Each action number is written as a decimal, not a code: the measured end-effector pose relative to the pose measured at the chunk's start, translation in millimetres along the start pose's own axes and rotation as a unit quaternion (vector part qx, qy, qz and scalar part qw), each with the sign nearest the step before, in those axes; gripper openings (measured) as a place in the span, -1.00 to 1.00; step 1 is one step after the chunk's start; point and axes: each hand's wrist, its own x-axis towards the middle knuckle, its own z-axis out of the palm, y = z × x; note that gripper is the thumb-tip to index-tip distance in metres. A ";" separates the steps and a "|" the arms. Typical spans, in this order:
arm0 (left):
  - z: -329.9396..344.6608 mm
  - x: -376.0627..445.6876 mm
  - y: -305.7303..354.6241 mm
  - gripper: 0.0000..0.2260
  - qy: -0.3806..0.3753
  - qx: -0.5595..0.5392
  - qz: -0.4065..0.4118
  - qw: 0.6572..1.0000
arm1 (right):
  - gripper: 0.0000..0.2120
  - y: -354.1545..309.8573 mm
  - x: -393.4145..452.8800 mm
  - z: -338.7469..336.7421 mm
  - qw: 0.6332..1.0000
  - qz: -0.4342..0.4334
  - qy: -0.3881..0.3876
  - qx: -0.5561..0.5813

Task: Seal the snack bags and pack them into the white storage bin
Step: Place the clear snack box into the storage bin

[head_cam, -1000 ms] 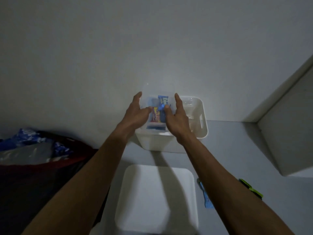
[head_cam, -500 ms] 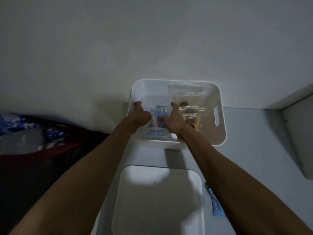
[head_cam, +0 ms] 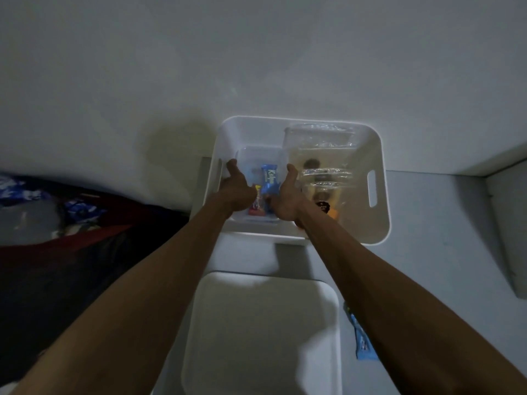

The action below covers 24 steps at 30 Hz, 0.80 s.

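The white storage bin (head_cam: 379,223) stands on the grey floor against the wall. Both my hands reach into its left half. My left hand (head_cam: 236,189) and my right hand (head_cam: 288,195) hold a clear snack bag (head_cam: 258,155) between them, low inside the bin. A blue wrapper (head_cam: 269,182) and a red one (head_cam: 256,208) show through the bag. A second clear bag (head_cam: 322,163) with dark snacks stands in the bin's right half, leaning on the back wall.
A white lid or tray (head_cam: 262,332) lies on the floor near me, under my arms. A blue snack packet (head_cam: 363,343) lies right of it. A dark red bag with blue items (head_cam: 71,212) sits at the left. A white ledge (head_cam: 507,223) rises at right.
My view has tipped down over the bin, showing its inside. My hands have lowered the clear bag from above the rim into the bin's left half.
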 end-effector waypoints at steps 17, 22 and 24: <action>-22.6 -125.3 19.2 -0.43 0.155 0.072 0.150 0.974 | -0.35 -17.9 -110.3 -37.4 0.994 -0.083 0.064 -0.036; -7.0 -196.3 10.7 -0.46 0.203 -0.004 0.197 0.959 | -0.36 0.5 -191.6 -43.7 0.979 -0.139 0.147 -0.030; 9.1 -227.4 4.2 -0.48 0.208 -0.034 0.223 0.952 | -0.39 15.1 -230.7 -49.6 0.972 -0.158 0.172 -0.024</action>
